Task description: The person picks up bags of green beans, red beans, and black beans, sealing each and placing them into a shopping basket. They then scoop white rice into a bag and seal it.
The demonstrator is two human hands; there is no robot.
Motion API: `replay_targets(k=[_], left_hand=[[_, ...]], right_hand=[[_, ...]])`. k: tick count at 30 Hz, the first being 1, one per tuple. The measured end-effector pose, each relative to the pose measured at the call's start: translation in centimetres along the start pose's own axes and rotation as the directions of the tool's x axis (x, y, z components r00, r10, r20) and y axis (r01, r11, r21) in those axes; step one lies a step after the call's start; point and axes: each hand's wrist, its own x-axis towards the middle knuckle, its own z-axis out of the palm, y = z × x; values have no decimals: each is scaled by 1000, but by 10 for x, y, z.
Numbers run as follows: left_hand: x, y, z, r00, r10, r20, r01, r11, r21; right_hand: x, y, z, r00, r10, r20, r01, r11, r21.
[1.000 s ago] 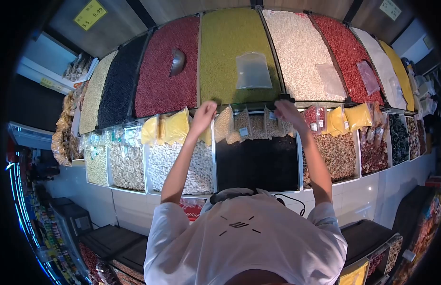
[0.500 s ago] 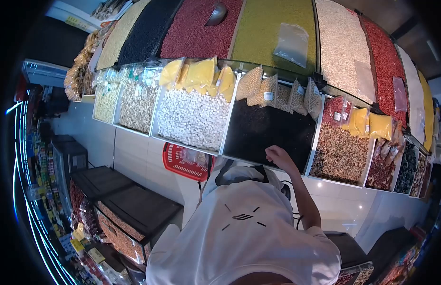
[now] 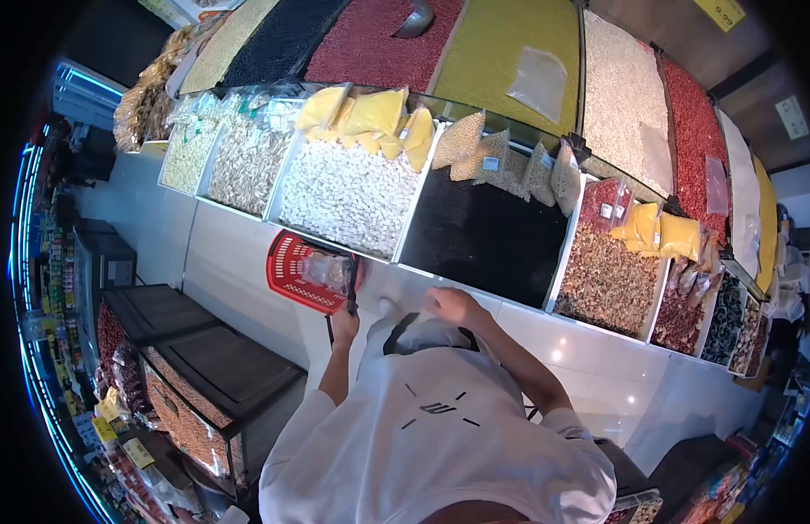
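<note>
Stall front, seen from the head camera looking down over the person's white shirt.

- Left hand (image 3: 344, 330): fingers closed round the thin black handle of a red basket (image 3: 291, 262). The basket hangs out to the person's left, in front of the white counter front (image 3: 588, 336) and just below the bin of white chunks (image 3: 348, 196).
- In the basket: one clear bag (image 3: 328, 271) (contents too blurred to name).
- Right hand (image 3: 453, 306): well apart from the left, raised in front of the chest, fingers curled inward. It sits just below the front edge of the bin of black grains (image 3: 483, 236). I cannot tell whether it is closed on anything or touching the counter.
- Along the back edge of the bins: yellow packets (image 3: 379, 118) above the white chunks, and packets of pale beans (image 3: 501, 162) above the black grains.
- Right of the black grains: a bin of mixed brown pieces (image 3: 610, 279).
- Upper tier: broad sloping beds of red, green and pale grains. A metal scoop (image 3: 418, 17) lies in the red one, and a flat plastic bag (image 3: 537, 83) lies on the green.
- Floor, to the person's left: dark crates (image 3: 213, 367).
</note>
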Motion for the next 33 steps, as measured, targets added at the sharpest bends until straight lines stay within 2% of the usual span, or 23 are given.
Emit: replay_targets(k=[4,5,6,8,10,12,13,18,20,23,25,26,28,31,33], left_hand=[[11,-12,-25,998,25,-57,-28,998,-58],[14,-16,-33,998,34,-57,-39,994,-102],[18,-25,-38,998,16,-65,-23,994,-111],[27,-47,-42,986,112,-120,-123,988,-89],[33,-58,-48,993,56,-107,-70,989,-132],[35,-66,-55,995,13,-99,-22,995,-94],[41,-72,-61,996,12,-85,-16,999,-42],[55,-97,-83,992,17,-124,-20,999,-28],[61,-105,-94,996,-33,-87,30,999,-41],[71,-116,-106,996,-31,-79,22,994,-104],[74,-119,-115,995,-37,-92,25,992,-125],[76,-122,-121,995,-42,-92,28,989,-146],[78,-124,-135,994,-92,-66,81,985,-155],[87,-131,-147,988,-130,-80,112,974,-199],[88,-141,-152,992,-112,-59,89,948,-306]], right_hand=[[6,1,41,996,-26,81,31,998,-63],[12,-4,52,993,9,114,-2,998,-62],[17,-12,63,988,45,149,-36,997,-62],[28,-41,75,984,45,174,-27,994,-105],[36,-68,83,974,46,221,-12,988,-153],[50,-89,90,965,49,259,-52,999,2],[57,-94,97,960,38,276,-37,999,-8],[76,-110,91,957,52,284,-39,998,-51],[91,-98,92,976,42,215,-17,993,-113],[123,-99,77,969,115,220,-79,983,-167],[155,-99,72,989,-14,147,50,970,-240],[175,-101,72,989,-26,149,61,971,-231],[212,-111,73,987,-158,32,161,967,-195],[267,-141,82,983,-179,43,184,966,-184],[311,-159,85,974,-216,61,224,958,-181]])
